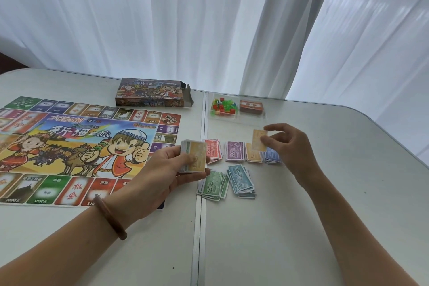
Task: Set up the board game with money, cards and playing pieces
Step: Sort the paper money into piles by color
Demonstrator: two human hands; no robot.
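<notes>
My left hand (167, 169) grips a stack of play money (193, 157) with an orange note on top, just right of the game board (69, 146). A single orange note (259, 140) is pinched in my right hand (285, 146), above the sorted piles. On the table lie a red pile (213, 148), a purple pile (234, 151), an orange pile (251, 154), a blue pile (272, 157), a green pile (212, 187) and a teal pile (241, 181). Behind them a clear tray (236, 121) holds coloured playing pieces (224, 105) and a red card deck (251, 107).
The open game box (153, 93) lies behind the board near the white curtain (209, 18). A seam (200, 193) runs between the two table halves. The table's right edge (394, 139) curves away at the far right.
</notes>
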